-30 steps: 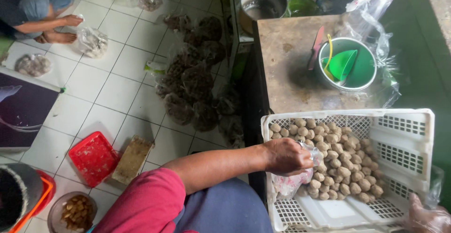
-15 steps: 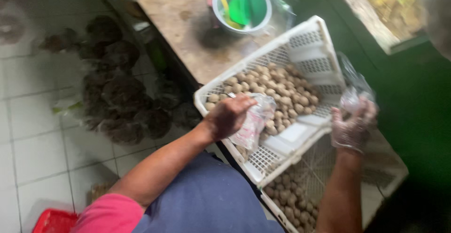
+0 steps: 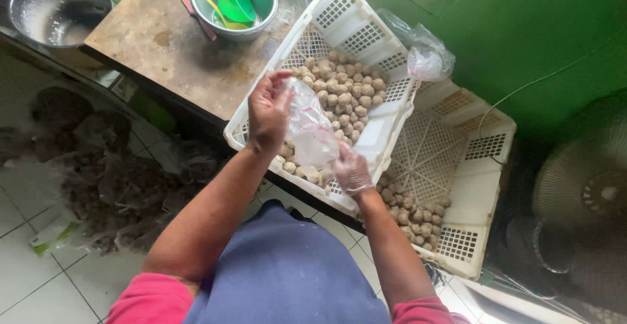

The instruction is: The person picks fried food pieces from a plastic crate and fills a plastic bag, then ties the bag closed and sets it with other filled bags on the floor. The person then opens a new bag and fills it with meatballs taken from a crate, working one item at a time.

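My left hand (image 3: 268,110) pinches the top of a small clear plastic bag (image 3: 309,128) that hangs over a white slatted crate (image 3: 339,10). Under the bag's lower end is my right hand (image 3: 351,170), wrapped in a thin clear plastic glove and touching the bag. Many small round beige balls (image 3: 345,87) fill the crate. A second white crate (image 3: 483,187) sits lower, to the right, with more balls (image 3: 413,214) in its near corner.
The upper crate rests partly on a worn brown table (image 3: 157,36) that holds a green bowl (image 3: 234,2) with a green scoop. A metal pot (image 3: 59,7) stands at the far left. Bagged dark goods (image 3: 111,180) lie on the tiled floor. A crumpled plastic bag (image 3: 428,59) sits at the crate's right.
The view has swung right and down. My right hand has dropped from beside the crate to the bottom of the bag; my left hand has lifted the bag's top.
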Demonstrator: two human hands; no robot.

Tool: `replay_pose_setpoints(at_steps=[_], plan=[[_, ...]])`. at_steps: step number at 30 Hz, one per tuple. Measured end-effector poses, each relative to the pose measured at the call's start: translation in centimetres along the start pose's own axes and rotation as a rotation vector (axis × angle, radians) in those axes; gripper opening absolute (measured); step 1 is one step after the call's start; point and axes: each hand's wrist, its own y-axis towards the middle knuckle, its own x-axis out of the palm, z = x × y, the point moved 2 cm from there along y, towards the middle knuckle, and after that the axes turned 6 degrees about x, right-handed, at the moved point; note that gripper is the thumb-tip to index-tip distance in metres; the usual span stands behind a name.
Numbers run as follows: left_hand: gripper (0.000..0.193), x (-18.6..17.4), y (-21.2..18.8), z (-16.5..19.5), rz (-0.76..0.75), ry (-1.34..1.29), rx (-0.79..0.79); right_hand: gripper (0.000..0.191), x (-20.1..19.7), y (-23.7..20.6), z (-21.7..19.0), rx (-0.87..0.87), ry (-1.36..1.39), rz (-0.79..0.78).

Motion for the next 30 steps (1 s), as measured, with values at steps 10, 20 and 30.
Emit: replay_pose_setpoints(at_steps=[10,20,30], plan=[[0.11,-0.2,-3.6,2.9,-0.487,0.757,0.088,0.016,-3.0,0.6,0.0,0.177,1.144,0.265],[0.017,1.3,-3.3,1.9,-0.527,1.121,0.165,0.031,-1.5,1.5,-0.3,0.481,1.279,0.101],[0.018,3.5,2.8,8.6,-0.171,0.747,0.373,0.037,-1.2,0.3,3.3,0.165,1.045,0.114]])
